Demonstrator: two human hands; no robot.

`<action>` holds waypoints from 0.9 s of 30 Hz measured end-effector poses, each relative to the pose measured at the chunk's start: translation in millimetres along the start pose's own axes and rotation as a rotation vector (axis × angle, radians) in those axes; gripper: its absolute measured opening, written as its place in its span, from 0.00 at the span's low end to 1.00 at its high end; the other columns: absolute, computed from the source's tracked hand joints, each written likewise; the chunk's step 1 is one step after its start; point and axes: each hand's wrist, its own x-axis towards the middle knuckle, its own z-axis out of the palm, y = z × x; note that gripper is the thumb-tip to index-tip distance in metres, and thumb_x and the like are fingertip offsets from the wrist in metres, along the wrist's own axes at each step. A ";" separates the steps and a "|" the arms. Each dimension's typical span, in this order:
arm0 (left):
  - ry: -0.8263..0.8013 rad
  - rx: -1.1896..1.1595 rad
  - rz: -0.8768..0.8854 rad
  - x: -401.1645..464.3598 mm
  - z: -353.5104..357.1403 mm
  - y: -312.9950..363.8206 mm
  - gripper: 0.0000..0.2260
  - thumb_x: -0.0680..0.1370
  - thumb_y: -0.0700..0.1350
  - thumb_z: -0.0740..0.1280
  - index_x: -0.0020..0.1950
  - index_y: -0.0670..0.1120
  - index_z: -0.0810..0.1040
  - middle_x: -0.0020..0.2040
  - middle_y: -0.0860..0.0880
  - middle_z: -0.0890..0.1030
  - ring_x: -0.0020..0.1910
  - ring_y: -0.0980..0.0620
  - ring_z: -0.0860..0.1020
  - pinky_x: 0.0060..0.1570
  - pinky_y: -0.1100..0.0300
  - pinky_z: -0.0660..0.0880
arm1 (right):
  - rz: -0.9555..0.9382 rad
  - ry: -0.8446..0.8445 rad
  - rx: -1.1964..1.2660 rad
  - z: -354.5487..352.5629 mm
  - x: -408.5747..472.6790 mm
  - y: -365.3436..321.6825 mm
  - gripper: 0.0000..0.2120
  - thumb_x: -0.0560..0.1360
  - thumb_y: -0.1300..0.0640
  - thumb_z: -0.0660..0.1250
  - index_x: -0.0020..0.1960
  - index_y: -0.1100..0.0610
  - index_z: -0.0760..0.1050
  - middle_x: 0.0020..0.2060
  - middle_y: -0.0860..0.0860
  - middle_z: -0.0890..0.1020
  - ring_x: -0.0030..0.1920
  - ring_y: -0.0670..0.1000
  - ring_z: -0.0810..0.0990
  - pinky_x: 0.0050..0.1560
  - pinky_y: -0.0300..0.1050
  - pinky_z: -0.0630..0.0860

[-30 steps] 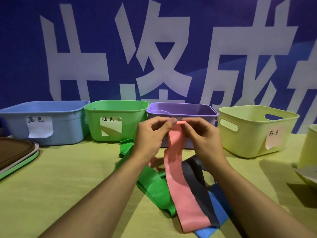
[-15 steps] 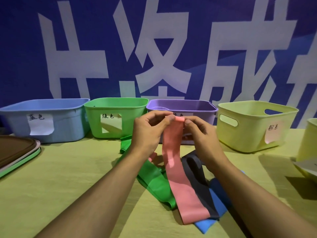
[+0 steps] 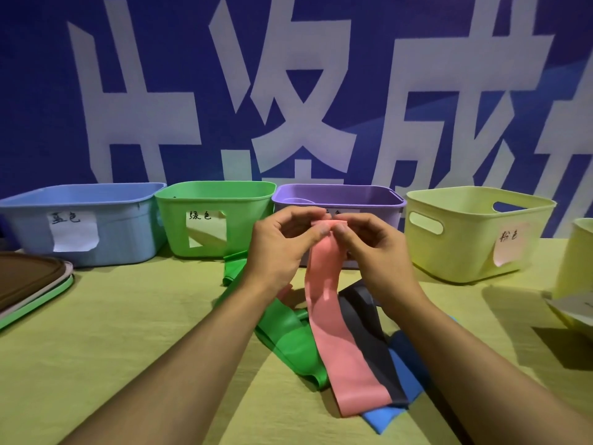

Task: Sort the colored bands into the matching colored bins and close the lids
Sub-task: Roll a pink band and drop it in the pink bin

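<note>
**Both hands pinch the top end of a pink band, bins in a row beyond**

Left to right along the far edge stand a pale blue plastic bin point(image 3: 80, 220), a green plastic bin point(image 3: 211, 216), a purple plastic bin point(image 3: 340, 194) and a yellow plastic bin point(image 3: 475, 232) labelled pink. At centre, the left hand point(image 3: 282, 242) and right hand point(image 3: 369, 245) each pinch the flat pink elastic band point(image 3: 337, 342); its long axis trails toward six o'clock over the yellow-green covered surface point(image 3: 128, 332). The yellow bin lies at two o'clock, nearer the right hand, the way open.
</note>
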 end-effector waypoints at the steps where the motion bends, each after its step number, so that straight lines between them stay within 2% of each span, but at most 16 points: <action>1: -0.001 -0.017 -0.010 -0.1 0.1 -0.3 0.10 0.74 0.35 0.76 0.55 0.43 0.85 0.50 0.49 0.88 0.52 0.53 0.86 0.52 0.64 0.80 | 0.001 -0.003 0.007 0.3 0.2 0.8 0.07 0.79 0.59 0.71 0.56 0.54 0.83 0.49 0.48 0.87 0.52 0.49 0.86 0.46 0.43 0.84; 3: 0.006 -0.008 -0.019 0.2 0.1 -1.6 0.09 0.76 0.38 0.75 0.55 0.44 0.85 0.51 0.48 0.88 0.53 0.53 0.86 0.53 0.63 0.80 | -0.005 -0.003 0.001 -0.1 0.5 2.5 0.07 0.79 0.60 0.71 0.56 0.54 0.83 0.50 0.49 0.87 0.53 0.51 0.86 0.47 0.46 0.84; 5: 0.018 0.039 -0.038 1.0 -1.1 -4.6 0.06 0.78 0.46 0.74 0.54 0.48 0.86 0.50 0.49 0.88 0.53 0.52 0.86 0.55 0.55 0.81 | -0.008 0.004 -0.013 -0.5 1.0 3.3 0.07 0.79 0.60 0.72 0.56 0.52 0.83 0.50 0.49 0.87 0.52 0.52 0.86 0.45 0.45 0.84; 8: 0.011 0.065 -0.110 -0.7 -1.7 -7.0 0.13 0.76 0.58 0.71 0.49 0.49 0.87 0.45 0.48 0.88 0.47 0.46 0.86 0.53 0.40 0.83 | -0.002 0.001 -0.022 -0.1 1.6 5.1 0.08 0.79 0.61 0.72 0.55 0.52 0.83 0.49 0.49 0.87 0.51 0.52 0.86 0.45 0.46 0.84; 11: -0.007 0.093 -0.126 -2.3 -0.4 -7.7 0.20 0.73 0.65 0.71 0.46 0.49 0.87 0.42 0.45 0.87 0.46 0.37 0.86 0.51 0.33 0.81 | -0.002 -0.011 -0.013 0.8 1.4 6.0 0.08 0.78 0.62 0.72 0.56 0.54 0.83 0.49 0.50 0.87 0.50 0.52 0.86 0.45 0.46 0.84; 15: -0.001 0.103 -0.115 -1.9 -1.0 -8.2 0.14 0.74 0.60 0.72 0.44 0.51 0.87 0.41 0.44 0.87 0.47 0.35 0.84 0.49 0.33 0.81 | -0.019 -0.030 -0.043 0.0 2.0 8.2 0.09 0.78 0.63 0.72 0.57 0.53 0.82 0.50 0.48 0.86 0.52 0.51 0.85 0.47 0.43 0.82; 18: -0.005 0.093 -0.113 -2.1 -0.4 -7.4 0.07 0.78 0.52 0.73 0.47 0.51 0.87 0.42 0.47 0.87 0.47 0.41 0.86 0.49 0.36 0.82 | -0.002 -0.048 -0.030 0.0 0.9 7.1 0.13 0.80 0.65 0.68 0.60 0.51 0.81 0.53 0.48 0.86 0.54 0.51 0.85 0.49 0.45 0.83; 21: 0.009 0.082 -0.104 -1.3 -0.5 -8.2 0.04 0.79 0.49 0.72 0.48 0.51 0.86 0.44 0.48 0.87 0.46 0.48 0.86 0.50 0.41 0.83 | 0.102 -0.038 0.068 1.0 -0.7 3.4 0.15 0.82 0.67 0.61 0.62 0.54 0.79 0.54 0.51 0.86 0.52 0.52 0.86 0.45 0.43 0.82; 24: 0.006 0.074 -0.092 -1.3 -1.0 -9.1 0.04 0.80 0.47 0.72 0.51 0.48 0.85 0.45 0.48 0.87 0.46 0.50 0.86 0.47 0.47 0.84 | 0.150 -0.013 0.063 2.1 -2.0 0.8 0.12 0.85 0.54 0.61 0.59 0.57 0.81 0.50 0.54 0.87 0.50 0.55 0.87 0.46 0.45 0.83; 25: 0.001 0.062 -0.094 -1.3 -1.0 -9.7 0.05 0.80 0.47 0.72 0.52 0.47 0.85 0.46 0.48 0.87 0.47 0.50 0.86 0.46 0.48 0.84 | 0.155 -0.012 0.046 3.1 -3.0 0.0 0.15 0.83 0.48 0.62 0.57 0.57 0.82 0.48 0.54 0.87 0.48 0.53 0.87 0.45 0.44 0.83; 27: -0.015 0.043 -0.096 -1.4 -1.1 -10.2 0.06 0.80 0.45 0.72 0.54 0.45 0.85 0.47 0.48 0.88 0.48 0.50 0.86 0.45 0.51 0.84 | 0.151 -0.014 0.009 4.0 -4.5 -0.5 0.17 0.80 0.44 0.64 0.54 0.56 0.83 0.43 0.51 0.88 0.44 0.48 0.87 0.41 0.37 0.81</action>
